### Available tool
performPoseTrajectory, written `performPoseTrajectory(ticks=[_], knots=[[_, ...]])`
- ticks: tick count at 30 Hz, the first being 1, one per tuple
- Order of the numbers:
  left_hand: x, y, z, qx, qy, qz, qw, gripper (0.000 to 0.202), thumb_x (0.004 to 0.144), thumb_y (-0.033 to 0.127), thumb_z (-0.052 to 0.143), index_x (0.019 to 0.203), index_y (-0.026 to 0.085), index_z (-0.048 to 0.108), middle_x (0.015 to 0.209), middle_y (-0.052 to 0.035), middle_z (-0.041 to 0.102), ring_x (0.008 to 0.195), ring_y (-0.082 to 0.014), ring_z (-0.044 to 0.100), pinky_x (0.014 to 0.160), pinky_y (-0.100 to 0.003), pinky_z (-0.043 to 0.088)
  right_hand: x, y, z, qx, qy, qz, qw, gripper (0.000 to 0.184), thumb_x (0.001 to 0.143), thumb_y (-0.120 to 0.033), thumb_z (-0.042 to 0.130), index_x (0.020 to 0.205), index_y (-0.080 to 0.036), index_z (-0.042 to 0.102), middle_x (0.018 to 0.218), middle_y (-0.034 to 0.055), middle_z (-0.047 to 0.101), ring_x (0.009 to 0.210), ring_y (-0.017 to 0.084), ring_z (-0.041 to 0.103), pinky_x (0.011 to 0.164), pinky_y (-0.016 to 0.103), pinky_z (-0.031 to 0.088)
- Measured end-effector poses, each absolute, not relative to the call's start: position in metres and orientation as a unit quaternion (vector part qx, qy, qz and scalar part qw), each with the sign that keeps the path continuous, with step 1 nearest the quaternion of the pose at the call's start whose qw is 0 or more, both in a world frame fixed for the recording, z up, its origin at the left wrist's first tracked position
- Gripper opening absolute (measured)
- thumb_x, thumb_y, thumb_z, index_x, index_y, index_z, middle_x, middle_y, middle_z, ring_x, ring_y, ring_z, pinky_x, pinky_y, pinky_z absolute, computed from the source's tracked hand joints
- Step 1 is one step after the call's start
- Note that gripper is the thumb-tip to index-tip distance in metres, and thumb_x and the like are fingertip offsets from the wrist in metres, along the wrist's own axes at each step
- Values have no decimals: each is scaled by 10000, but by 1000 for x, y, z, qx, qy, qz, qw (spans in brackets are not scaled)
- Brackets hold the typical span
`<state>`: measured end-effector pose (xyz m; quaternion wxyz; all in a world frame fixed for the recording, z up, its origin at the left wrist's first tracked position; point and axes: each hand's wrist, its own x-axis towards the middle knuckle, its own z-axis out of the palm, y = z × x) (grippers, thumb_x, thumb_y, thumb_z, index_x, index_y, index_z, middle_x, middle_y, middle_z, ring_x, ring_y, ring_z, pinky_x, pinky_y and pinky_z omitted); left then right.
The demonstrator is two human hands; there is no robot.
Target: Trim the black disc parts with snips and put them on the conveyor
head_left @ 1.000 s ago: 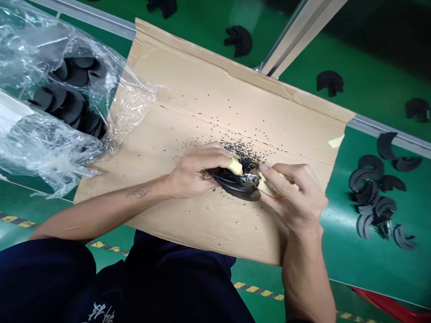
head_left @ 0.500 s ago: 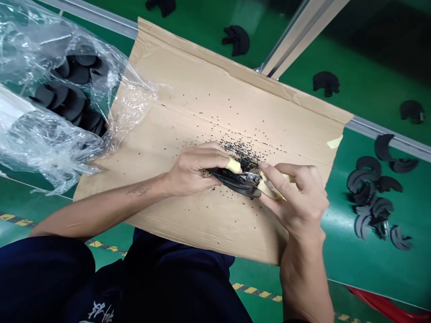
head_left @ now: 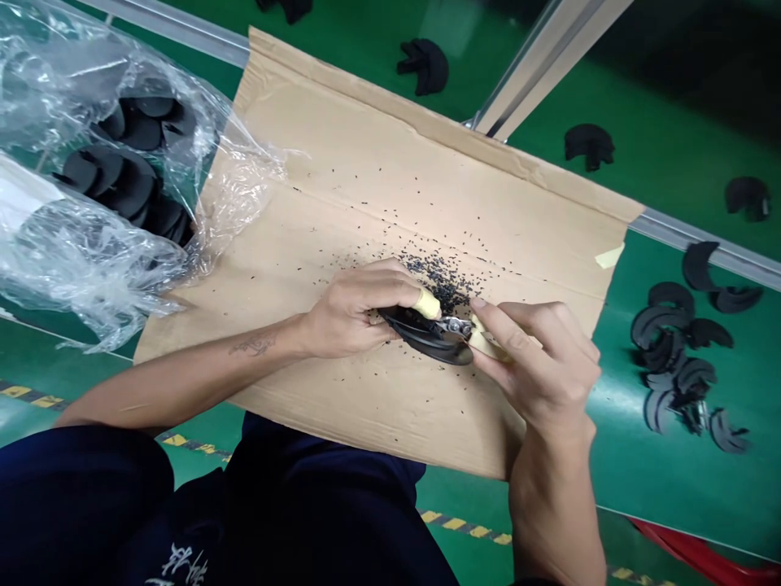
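Observation:
A curved black plastic part [head_left: 436, 345] is gripped in my left hand [head_left: 366, 308], whose thumb or finger wears yellow tape. My right hand [head_left: 537, 350], its fingers also taped in yellow, is closed around small metal nippers [head_left: 456, 325]. The jaws of the nippers meet the inner side of the black part, close to my left fingertip. The handles are mostly hidden by my right fingers. Many tiny black plastic bits [head_left: 442, 281] lie scattered just beyond both hands on a cardboard sheet [head_left: 342, 407].
On the left, a clear plastic bag [head_left: 91, 268] lies open with several black parts [head_left: 115, 179] inside. More curved black parts [head_left: 677, 350] are heaped on the green table [head_left: 683, 496] at the right. Others lie beyond the metal rail [head_left: 195, 37].
Both hands, the black part and the nippers have shifted very slightly to the right. The grip of each hand looks the same.

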<state>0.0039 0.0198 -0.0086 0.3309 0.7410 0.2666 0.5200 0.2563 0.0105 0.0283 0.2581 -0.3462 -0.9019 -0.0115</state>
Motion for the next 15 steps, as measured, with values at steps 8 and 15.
performPoseTrajectory(ticks=[8, 15], knots=[[7, 21, -3, 763, 285, 484, 319, 136, 965, 242, 683, 1073, 168, 646, 959, -70, 762, 867, -140, 719, 763, -254, 586, 259, 12, 34, -357, -899, 65, 245, 314, 989, -205, 628, 1303, -221, 621, 946, 57, 727, 763, 172, 662, 671, 303, 517], [-39, 57, 62, 835, 387, 268, 285, 305, 1094, 386, 396, 1087, 173, 614, 932, -60, 680, 763, -134, 606, 656, -243, 498, 263, 24, 28, -406, -860, -88, 297, 285, 967, -308, 671, 1229, -199, 642, 976, 104, 697, 827, 240, 613, 670, 368, 450]])
